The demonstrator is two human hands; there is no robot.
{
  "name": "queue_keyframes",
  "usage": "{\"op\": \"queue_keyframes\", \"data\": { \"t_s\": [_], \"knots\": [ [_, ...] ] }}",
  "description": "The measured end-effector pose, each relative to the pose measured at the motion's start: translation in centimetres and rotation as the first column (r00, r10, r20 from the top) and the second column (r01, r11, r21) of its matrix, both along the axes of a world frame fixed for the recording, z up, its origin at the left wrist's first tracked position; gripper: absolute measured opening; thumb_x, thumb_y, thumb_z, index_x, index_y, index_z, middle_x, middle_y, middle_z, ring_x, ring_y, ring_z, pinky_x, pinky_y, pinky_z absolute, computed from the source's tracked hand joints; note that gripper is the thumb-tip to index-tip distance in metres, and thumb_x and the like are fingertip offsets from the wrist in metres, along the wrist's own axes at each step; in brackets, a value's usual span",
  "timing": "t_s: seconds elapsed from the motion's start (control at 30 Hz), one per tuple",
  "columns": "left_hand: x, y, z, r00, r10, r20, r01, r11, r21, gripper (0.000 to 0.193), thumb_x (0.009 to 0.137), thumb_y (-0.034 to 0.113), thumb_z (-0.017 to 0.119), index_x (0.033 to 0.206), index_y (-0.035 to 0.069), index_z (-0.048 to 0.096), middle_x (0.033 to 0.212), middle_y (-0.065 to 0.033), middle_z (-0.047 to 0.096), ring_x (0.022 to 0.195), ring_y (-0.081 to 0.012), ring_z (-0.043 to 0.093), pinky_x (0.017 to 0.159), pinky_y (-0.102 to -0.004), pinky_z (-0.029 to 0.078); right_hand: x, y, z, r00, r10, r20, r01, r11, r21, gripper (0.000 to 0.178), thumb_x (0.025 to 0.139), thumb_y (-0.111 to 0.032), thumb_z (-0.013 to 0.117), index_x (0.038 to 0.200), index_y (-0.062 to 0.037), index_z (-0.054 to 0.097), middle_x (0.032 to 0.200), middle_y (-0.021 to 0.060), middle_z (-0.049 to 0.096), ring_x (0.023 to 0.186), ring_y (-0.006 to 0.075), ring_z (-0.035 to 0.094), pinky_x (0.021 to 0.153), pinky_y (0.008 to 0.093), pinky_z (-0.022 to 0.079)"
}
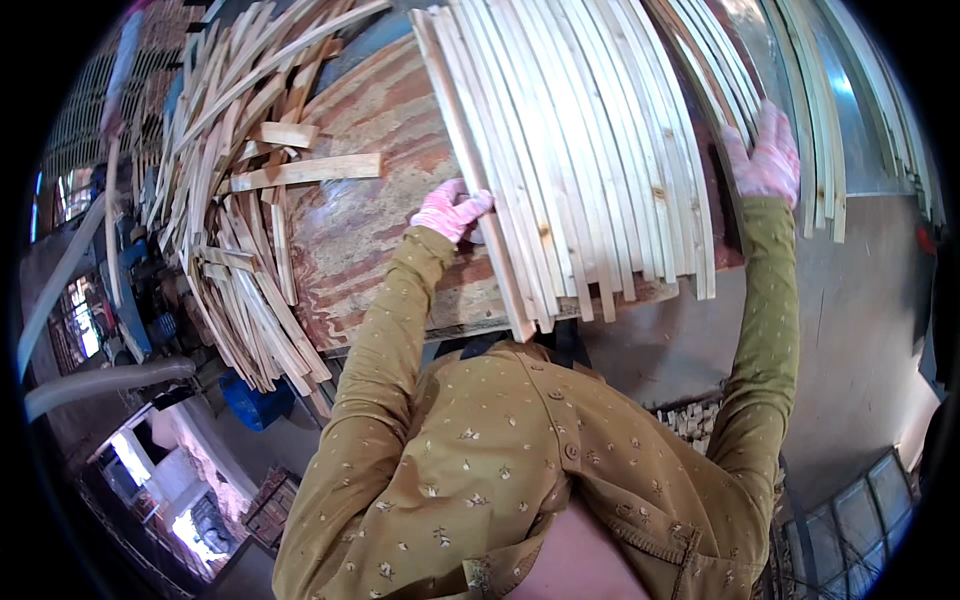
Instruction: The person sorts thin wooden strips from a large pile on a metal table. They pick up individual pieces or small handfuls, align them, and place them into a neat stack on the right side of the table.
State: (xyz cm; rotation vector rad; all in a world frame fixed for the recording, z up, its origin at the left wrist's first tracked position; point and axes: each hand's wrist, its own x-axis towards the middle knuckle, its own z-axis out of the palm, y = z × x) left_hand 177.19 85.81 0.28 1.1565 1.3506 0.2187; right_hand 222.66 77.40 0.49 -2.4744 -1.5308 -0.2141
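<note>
A row of long pale wooden strips [585,150] lies side by side, their near ends uneven. My left hand [450,212], in a pink patterned glove, is closed at the side of the leftmost strip [505,280], its fingertips against the edge; part of the grip is hidden. To the right of the row, my right hand [768,168], also gloved, reaches forward with thumb and fingers apart. It touches the near ends of a narrower group of strips [715,50], some with darker brown sides.
A worn reddish-brown plywood board [365,225] lies under the row. A tangled heap of loose wood offcuts [235,190] covers its left side. More strips [810,110] extend at the right. A blue container [255,400] stands below the heap; short wood pieces [690,422] lie lower right.
</note>
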Motion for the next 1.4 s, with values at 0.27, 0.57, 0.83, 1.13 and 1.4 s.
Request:
{"op": "queue_keyframes", "data": {
  "t_s": [0.27, 0.57, 0.83, 1.13, 1.4],
  "knots": [
    [1.7, -1.3, -2.1, 0.972, -0.003, -0.236, 0.067, 0.962, 0.265, 0.047, 0.084, 0.034, 0.073, 0.113, 0.0, 0.059, 0.093, -0.0134, 0.068, 0.076, -0.0177, 0.062, 0.066, -0.0341, 0.052, -18.7, -2.3, 5.7, 0.791, 0.459, -0.404, -0.429, 0.887, 0.168, 0.07, 0.083, -0.039, 0.066, 0.139, -0.0046, 0.043, 0.136, 0.0223, 0.048, 0.125, 0.0377, 0.047, 0.107, 0.0496, 0.034],
    [-20.0, 4.6, 5.2, 0.885, 0.382, -0.267, -0.058, 0.659, 0.75, 0.054, 0.088, 0.032, 0.068, 0.129, 0.001, 0.052, 0.114, -0.0195, 0.063, 0.104, -0.0302, 0.062, 0.091, -0.0386, 0.049, -32.8, -2.7, 5.9, 0.792, 0.564, -0.232, -0.609, 0.711, -0.351, 0.072, 0.085, -0.043, 0.061, 0.142, -0.0039, 0.04, 0.145, 0.0184, 0.041, 0.137, 0.0357, 0.034, 0.117, 0.0503, 0.016],
    [-42.6, 3.3, 4.9, 0.313, 0.849, -0.426, 0.109, 0.414, 0.904, 0.085, 0.077, 0.053, 0.07, 0.138, 0.002, 0.039, 0.134, -0.0235, 0.044, 0.123, -0.041, 0.044, 0.103, -0.0512, 0.034, -50.5, 11.3, 5.6, 0.732, 0.665, -0.144, -0.68, 0.723, -0.12, 0.077, 0.082, -0.039, 0.066, 0.143, -0.0054, 0.033, 0.135, 0.0198, 0.049, 0.126, 0.0371, 0.045, 0.11, 0.0486, 0.03],
    [-48.0, 12.1, 6.9, 0.305, 0.557, -0.773, -0.384, 0.814, 0.436, 0.118, 0.068, 0.063, 0.069, 0.15, 0.002, 0.011, 0.145, -0.0223, 0.037, 0.132, -0.0386, 0.039, 0.107, -0.0451, 0.034, -62.6, 13.9, 7.5, 0.868, 0.412, -0.279, -0.49, 0.61, -0.623, 0.074, 0.085, -0.04, 0.062, 0.143, -0.0087, 0.029, 0.113, 0.0213, 0.062, 0.1, 0.0384, 0.063, 0.086, 0.0484, 0.052],
    [-57.2, 1.7, 4.1, 0.272, 0.828, 0.49, -0.916, 0.379, -0.132, 0.059, 0.072, 0.01, 0.08, 0.123, -0.004, 0.053, 0.095, -0.0113, 0.064, 0.083, -0.0226, 0.063, 0.077, -0.0379, 0.052, -53.0, 0.1, 11.5, 0.361, -0.106, -0.926, -0.617, 0.718, -0.323, 0.043, 0.086, -0.027, 0.062, 0.121, -0.0023, 0.06, 0.09, 0.0075, 0.067, 0.081, 0.0145, 0.06, 0.074, 0.0299, 0.048]
  ]
}}
